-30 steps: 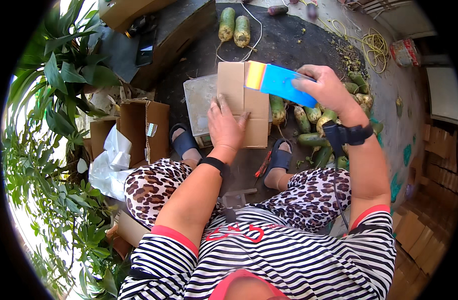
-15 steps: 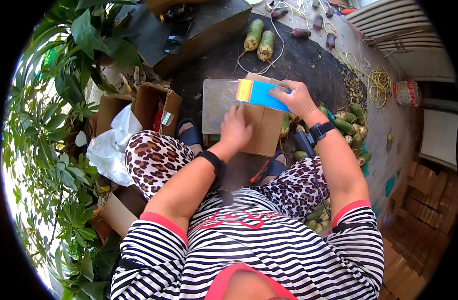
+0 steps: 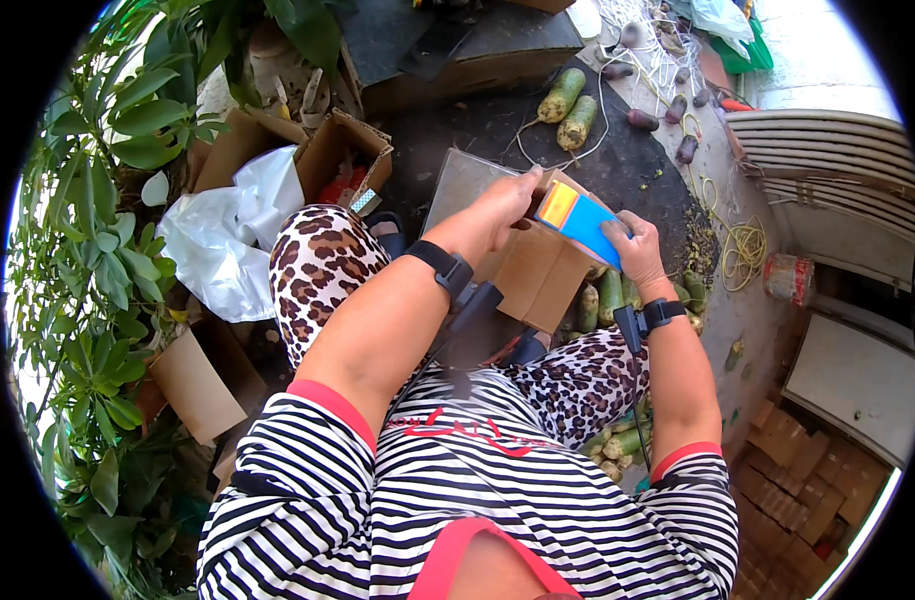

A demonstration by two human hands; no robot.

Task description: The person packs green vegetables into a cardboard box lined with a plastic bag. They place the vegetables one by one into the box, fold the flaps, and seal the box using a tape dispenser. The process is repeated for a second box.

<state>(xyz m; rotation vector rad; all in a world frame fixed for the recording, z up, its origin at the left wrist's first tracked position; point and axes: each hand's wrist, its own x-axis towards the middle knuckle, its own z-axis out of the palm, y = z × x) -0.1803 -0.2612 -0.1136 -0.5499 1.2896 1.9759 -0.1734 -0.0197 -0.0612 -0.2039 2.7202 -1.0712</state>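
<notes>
My right hand (image 3: 638,252) is closed on the near right end of a flat blue packet (image 3: 590,228) with a yellow end, thumb on top. The packet lies along the upper edge of a brown cardboard box (image 3: 544,275), which sits tilted between my knees. My left hand (image 3: 506,207) reaches to the box's left side, its fingers closed at the edge near the packet's yellow end; the fingertips are partly hidden. Under and behind the left hand is a flat grey board (image 3: 465,182).
Two large green radishes (image 3: 568,108) lie on the dark mat beyond. More green radishes (image 3: 610,296) are by my right knee. Open cartons (image 3: 343,170) and a white plastic bag (image 3: 240,235) stand at left beside leafy plants (image 3: 103,290). Yellow cord (image 3: 746,250) lies coiled at right.
The view has turned, shifting the surroundings. My left hand has moved up and right to the box's edge. The blue packet now tilts down to the right, still held by my right hand.
</notes>
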